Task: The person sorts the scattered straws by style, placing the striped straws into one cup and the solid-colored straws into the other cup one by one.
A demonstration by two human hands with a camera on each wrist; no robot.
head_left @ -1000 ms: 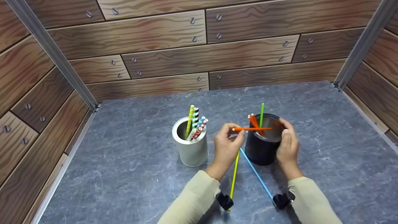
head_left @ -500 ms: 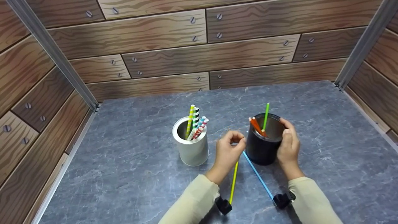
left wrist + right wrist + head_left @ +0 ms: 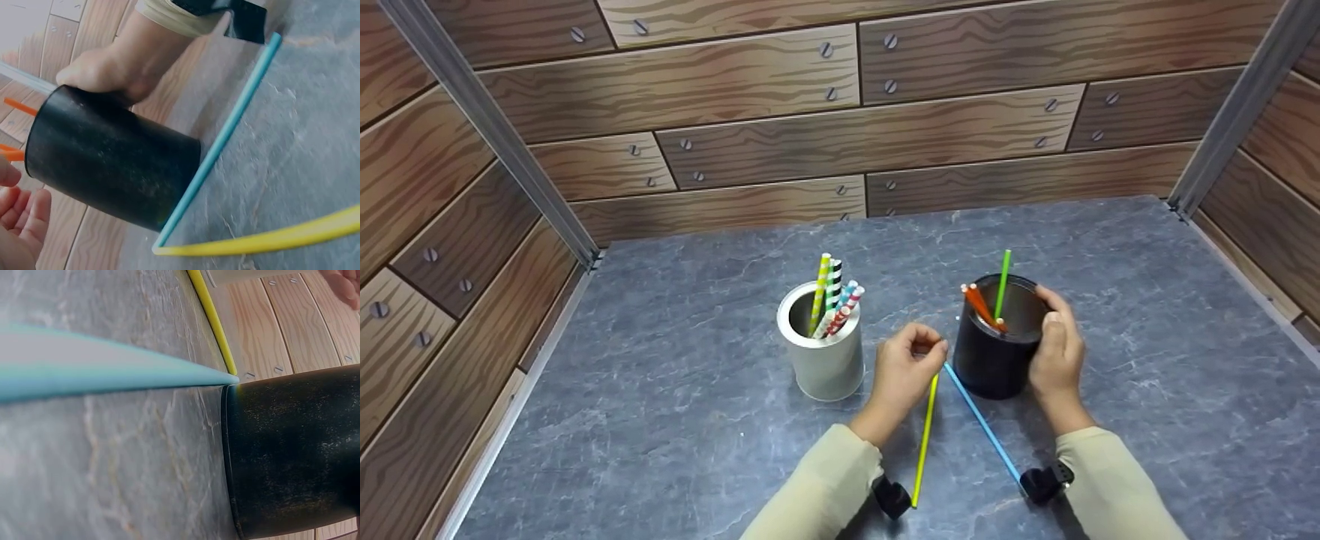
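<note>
My right hand (image 3: 1056, 364) grips the black cup (image 3: 994, 367), thumb at the rim and fingers round its right side. Several orange straws (image 3: 979, 300) and one green straw (image 3: 1003, 285) lean inside it. My left hand (image 3: 906, 367) is left of the cup, its fingers loosely bent with nothing between them; in the left wrist view its fingers (image 3: 36, 216) show below the cup's rim. A yellow straw (image 3: 924, 446) and a blue straw (image 3: 982, 424) lie on the table, their far ends meeting under the left fingertips and near the cup's base.
A white cup (image 3: 826, 371) stands to the left, holding several striped paper straws (image 3: 832, 296). The grey marbled table (image 3: 660, 375) is bounded by wood-patterned walls (image 3: 750, 82) at the back and sides.
The orange straw pinched by my left hand has dropped into the black cup. My left hand has then moved lower, toward the straws on the table. My right hand stays on the cup.
</note>
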